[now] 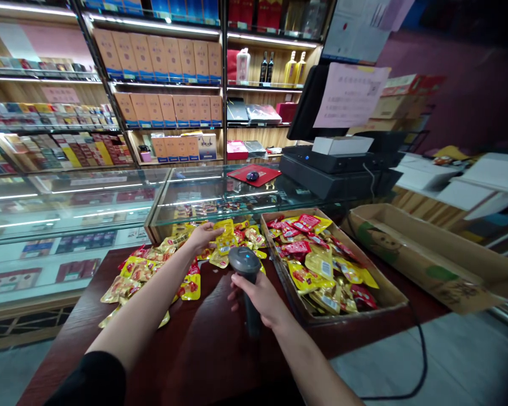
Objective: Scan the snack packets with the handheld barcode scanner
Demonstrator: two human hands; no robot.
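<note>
While right grip (260, 296) wraps round handle of black scanner (243, 261), left grip (203, 235) pinches yellow packet (226, 238) by its near edge. Packet just beyond scanner head and slightly left of it. Scanner upright over dark reddish counter (190, 361), head uppermost. Loose pile (135, 268) of yellow, gold and red packets on counter, spread beneath and left of left grip. Open carton (393, 299) of similar packets right of right grip; printed cardboard box (415, 254) farther right. Beyond both grips, mouse (253, 176) on red mat (271, 179).
</note>
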